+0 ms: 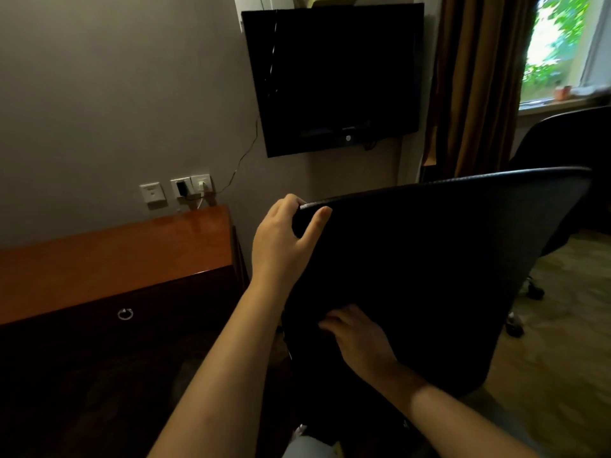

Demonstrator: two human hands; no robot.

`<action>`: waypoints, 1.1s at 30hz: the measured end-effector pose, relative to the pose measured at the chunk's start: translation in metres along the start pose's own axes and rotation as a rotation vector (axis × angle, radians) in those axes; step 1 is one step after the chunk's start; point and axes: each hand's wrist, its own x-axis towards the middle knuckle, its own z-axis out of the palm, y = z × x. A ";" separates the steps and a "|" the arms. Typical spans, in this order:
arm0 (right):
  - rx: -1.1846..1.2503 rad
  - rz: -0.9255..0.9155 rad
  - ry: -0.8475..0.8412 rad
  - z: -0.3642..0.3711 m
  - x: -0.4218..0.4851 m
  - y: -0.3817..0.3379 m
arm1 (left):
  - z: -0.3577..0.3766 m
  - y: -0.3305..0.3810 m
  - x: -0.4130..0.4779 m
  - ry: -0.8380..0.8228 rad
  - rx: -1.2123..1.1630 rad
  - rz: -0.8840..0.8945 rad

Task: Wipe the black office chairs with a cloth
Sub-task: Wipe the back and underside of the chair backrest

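Currently mid-wipe, I reckon: left hand (284, 239) grips the top corner of the near black chair (446, 266), beside the tabletop (115, 256). Right hand (358, 338) lies low on its backrest; cloth lost in the dark, grip unclear. Next: sweep across, then the second chair (568, 143) by the window (562, 44).

You have a single view: a wide-angle camera on your head, facing forward and tilted down. It sits close to the black office chair (446, 259), whose backrest fills the lower right of the frame. The table (115, 252) lies near on your left. The wall television (337, 77) and the window (562, 44) stand farther ahead.
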 end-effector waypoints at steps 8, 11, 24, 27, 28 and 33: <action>0.091 -0.069 0.653 -0.085 0.075 -0.046 | -0.002 -0.001 0.001 -0.006 0.019 -0.019; 0.197 -0.024 0.421 -0.048 0.072 -0.051 | -0.005 -0.005 0.000 0.003 -0.003 -0.032; 0.060 -0.011 -0.212 0.015 -0.040 0.039 | -0.007 -0.011 -0.001 -0.007 0.002 -0.001; 0.035 0.003 0.025 -0.029 -0.046 0.076 | -0.005 -0.009 -0.003 0.011 0.028 0.004; 0.046 0.015 0.106 -0.053 -0.039 0.080 | -0.006 -0.007 -0.003 0.009 0.039 -0.002; 0.100 0.193 0.702 -0.169 0.002 0.089 | -0.004 0.008 -0.004 -0.013 0.250 0.037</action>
